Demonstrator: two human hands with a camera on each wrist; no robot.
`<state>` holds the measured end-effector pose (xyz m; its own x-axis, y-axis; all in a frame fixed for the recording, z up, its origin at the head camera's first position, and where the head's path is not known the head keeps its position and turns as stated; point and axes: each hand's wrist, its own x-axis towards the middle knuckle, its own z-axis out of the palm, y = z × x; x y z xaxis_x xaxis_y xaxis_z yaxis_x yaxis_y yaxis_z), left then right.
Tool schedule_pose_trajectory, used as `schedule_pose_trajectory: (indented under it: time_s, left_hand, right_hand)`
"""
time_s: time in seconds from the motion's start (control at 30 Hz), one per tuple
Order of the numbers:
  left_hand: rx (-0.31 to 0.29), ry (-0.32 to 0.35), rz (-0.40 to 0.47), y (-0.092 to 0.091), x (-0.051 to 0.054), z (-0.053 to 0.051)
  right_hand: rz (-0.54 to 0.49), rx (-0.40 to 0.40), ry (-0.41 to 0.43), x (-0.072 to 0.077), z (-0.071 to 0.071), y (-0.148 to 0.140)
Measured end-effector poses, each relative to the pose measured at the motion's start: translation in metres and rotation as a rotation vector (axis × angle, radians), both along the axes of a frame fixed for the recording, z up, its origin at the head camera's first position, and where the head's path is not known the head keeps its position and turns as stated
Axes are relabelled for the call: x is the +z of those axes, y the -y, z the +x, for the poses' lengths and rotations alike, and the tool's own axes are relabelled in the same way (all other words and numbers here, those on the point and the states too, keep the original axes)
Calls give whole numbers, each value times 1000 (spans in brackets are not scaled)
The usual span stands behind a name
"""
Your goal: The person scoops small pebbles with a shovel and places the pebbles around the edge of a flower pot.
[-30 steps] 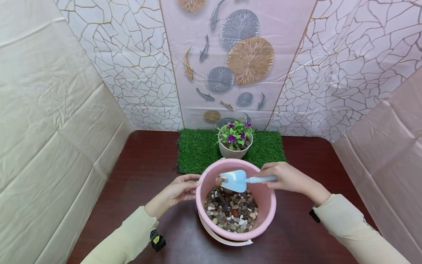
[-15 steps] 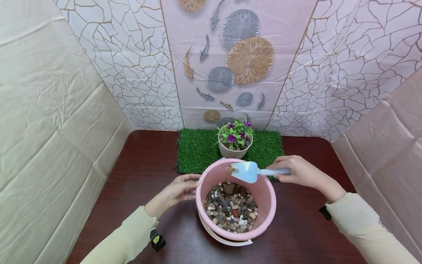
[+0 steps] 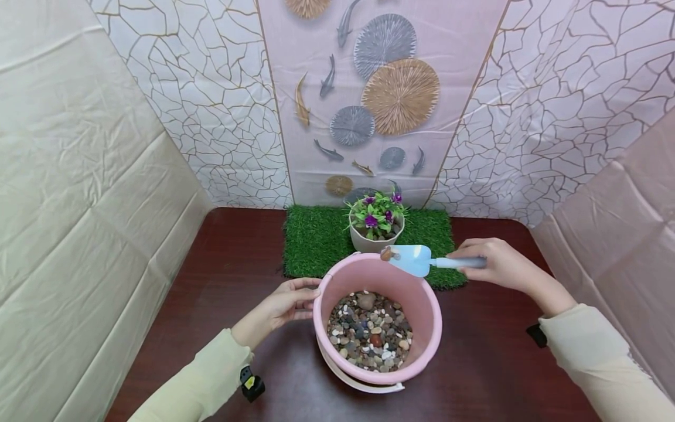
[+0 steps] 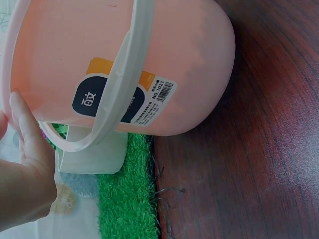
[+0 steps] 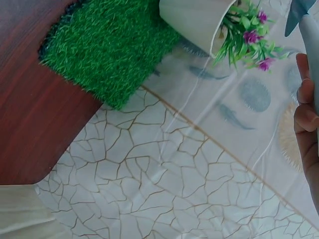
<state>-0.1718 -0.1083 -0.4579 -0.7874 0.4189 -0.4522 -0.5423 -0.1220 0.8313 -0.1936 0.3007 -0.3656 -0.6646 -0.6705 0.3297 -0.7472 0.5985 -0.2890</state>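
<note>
My right hand (image 3: 493,264) grips the grey end of the handle of a light blue hand trowel (image 3: 413,259). A brown pebble (image 3: 387,254) and a smaller stone lie near the blade's left end. The blade is over the far rim of a pink bucket (image 3: 432,340), close to the flowerpot. Pebbles (image 3: 369,334) of mixed colours cover the bucket's bottom. My left hand (image 3: 282,305) rests with extended fingers against the bucket's left side, by the rim. In the right wrist view, only part of the trowel (image 5: 310,47) and the gripping fingers (image 5: 305,117) shows.
A white flowerpot (image 3: 369,243) with purple flowers and green leaves stands behind the bucket on an artificial grass mat (image 3: 316,246). The bucket's white carrying handle (image 3: 358,384) hangs down in front. Beneath is a dark red wooden table (image 3: 237,252), with patterned cloth (image 3: 227,117) behind.
My right hand has raised the trowel out of the bucket and shifted it right and away, still bearing stones. The left hand and the bucket have stayed where they were.
</note>
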Motion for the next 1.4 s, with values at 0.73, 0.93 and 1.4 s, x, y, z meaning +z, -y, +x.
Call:
schedule_pose_trajectory:
  time_s: [0.73,0.93,1.4]
  left_hand:
    - [4,8,11,0,0,0]
    - [7,2,0,0,-2,0]
    - [-1,-11,-1,0,-1,0]
  right_hand:
    - [28,-122,-1,-8,-23,-20]
    - [31,-149,27,-16,-33,-23]
    - [106,-237,123,-28,-49,-19]
